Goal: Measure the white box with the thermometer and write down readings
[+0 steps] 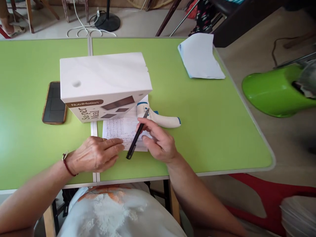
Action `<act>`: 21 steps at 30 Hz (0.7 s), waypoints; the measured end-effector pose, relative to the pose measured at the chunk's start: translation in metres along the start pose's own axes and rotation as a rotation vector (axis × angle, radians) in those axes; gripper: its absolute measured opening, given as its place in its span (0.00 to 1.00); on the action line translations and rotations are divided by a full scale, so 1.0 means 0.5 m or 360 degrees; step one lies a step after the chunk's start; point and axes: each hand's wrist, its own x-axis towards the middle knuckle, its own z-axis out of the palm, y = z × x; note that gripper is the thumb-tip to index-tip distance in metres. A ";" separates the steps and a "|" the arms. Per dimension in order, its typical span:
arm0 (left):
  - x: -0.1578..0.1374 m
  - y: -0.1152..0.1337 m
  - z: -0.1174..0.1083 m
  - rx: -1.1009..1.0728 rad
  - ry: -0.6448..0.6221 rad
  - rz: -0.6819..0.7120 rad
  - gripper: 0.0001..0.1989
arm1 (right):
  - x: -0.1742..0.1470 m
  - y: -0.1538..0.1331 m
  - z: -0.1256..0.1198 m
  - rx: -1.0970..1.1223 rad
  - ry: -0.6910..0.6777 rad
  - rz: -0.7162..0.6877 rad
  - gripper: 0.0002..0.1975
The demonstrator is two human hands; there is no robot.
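Note:
My right hand [159,140] holds a black pen [135,140] between thumb and fingers, tilted over a handwritten sheet of paper [116,128]. The pen's black end points toward me and its lighter tip points away. My left hand [100,153], fingers stretched out, rests at the near left part of the sheet and holds nothing. A white and blue infrared thermometer [168,121] lies just beyond my right hand, partly over the sheet. Behind the sheet stands a white box [106,75] with "NutriMotion Super Meal" printed on its front; it hides the sheet's far part.
A phone [54,105] lies left of the box, partly hidden by it. Folded white paper [201,57] is at the far right of the green table [209,138]. On the floor are a green bin [274,92], a red stool [266,197] and a black stand base [107,22] with cables.

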 end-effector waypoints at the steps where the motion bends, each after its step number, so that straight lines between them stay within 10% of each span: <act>1: -0.002 0.001 0.004 -0.0011 -0.0059 -0.0020 0.11 | -0.005 0.002 0.003 0.0063 0.0030 0.0057 0.23; 7: -0.009 0.005 0.007 0.0046 -0.0261 -0.0081 0.13 | -0.020 -0.013 0.026 0.0249 0.0351 0.0223 0.06; 21: -0.010 -0.006 0.011 0.0138 -0.0350 -0.0138 0.12 | -0.002 -0.041 0.045 0.0091 0.0182 0.0477 0.05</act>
